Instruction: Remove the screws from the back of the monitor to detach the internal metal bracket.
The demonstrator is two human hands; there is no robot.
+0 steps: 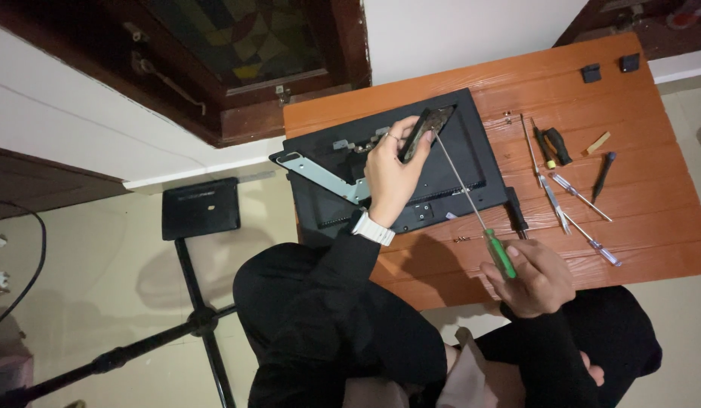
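Observation:
A black monitor [456,162] lies back side up on a low orange wooden table [637,189]. My left hand [392,170], with a white watch on the wrist, grips a dark metal bracket [426,128] tilted up over the monitor's back. A silver metal stand arm [320,172] sticks out from the monitor's left side. My right hand [535,276] holds a long screwdriver [479,208] by its green handle; its thin shaft runs up and left, and the tip meets the bracket.
Several screwdrivers [573,193] and small tools lie on the table's right half, with two small black caps [609,68] at the far edge and loose screws [464,239] near the front. A black tripod [199,302] with a flat plate stands on the floor to the left.

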